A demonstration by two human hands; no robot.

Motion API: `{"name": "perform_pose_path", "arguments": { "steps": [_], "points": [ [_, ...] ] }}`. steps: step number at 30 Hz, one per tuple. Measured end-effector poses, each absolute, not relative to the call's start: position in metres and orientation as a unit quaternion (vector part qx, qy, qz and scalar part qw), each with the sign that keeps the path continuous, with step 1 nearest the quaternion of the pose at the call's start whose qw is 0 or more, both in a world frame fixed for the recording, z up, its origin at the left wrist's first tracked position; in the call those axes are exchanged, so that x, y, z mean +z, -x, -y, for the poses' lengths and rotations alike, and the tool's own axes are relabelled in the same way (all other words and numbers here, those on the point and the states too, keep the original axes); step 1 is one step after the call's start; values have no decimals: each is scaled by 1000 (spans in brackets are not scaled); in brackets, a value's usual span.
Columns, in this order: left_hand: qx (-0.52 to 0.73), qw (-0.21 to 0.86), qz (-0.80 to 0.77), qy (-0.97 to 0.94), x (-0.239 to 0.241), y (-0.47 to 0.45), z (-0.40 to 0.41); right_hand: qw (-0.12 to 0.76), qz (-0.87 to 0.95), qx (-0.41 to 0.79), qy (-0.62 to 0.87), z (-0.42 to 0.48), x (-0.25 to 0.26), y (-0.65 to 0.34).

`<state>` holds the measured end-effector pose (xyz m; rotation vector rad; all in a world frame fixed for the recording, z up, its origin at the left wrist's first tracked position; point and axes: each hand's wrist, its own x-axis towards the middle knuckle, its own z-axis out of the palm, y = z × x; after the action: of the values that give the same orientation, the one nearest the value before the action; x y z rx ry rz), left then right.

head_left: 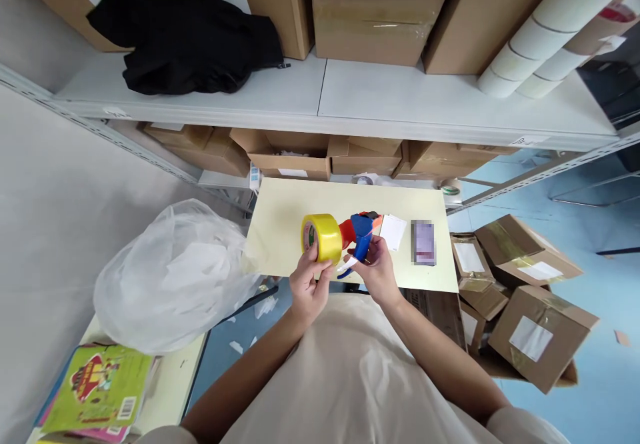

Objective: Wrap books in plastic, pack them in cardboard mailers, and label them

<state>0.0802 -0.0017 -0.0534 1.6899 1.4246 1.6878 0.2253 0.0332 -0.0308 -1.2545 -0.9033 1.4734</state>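
My left hand [311,281] is closed on a roll of yellow packing tape [329,239], its fingers at the roll's lower edge. In my right hand [381,274] is a blue and red tape dispenser [361,231], gripped by its blue handle. The roll and the dispenser's red part sit side by side over the table; whether they touch I cannot tell. A small white piece shows by my right thumb. To the right of the dispenser, white paper slips [393,232] lie on the pale yellow table [280,207], and beyond them is a blurred purple item [424,243].
A grey shelf [380,97] with cardboard boxes [380,17], a black garment [190,37] and stacked white rolls [545,34] stands ahead. A clear plastic bag [175,284] bulges at left, above green books [95,387]. Taped cartons [543,334] are piled at right.
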Motion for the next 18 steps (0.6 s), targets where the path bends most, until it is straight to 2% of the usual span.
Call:
{"name": "perform_pose_path", "arguments": {
  "steps": [5, 14, 18],
  "points": [
    [557, 114, -489, -662, -46, -65, -1, 495, 349, 610, 511, -34, -30, -213],
    [511, 87, -467, -716, -48, -49, -4, 469, 364, 634, 496, -33, -26, -208],
    [454, 106, -472, -748, -47, -48, -8, 456, 390, 629, 494, -36, -20, -209]
  ]
}}
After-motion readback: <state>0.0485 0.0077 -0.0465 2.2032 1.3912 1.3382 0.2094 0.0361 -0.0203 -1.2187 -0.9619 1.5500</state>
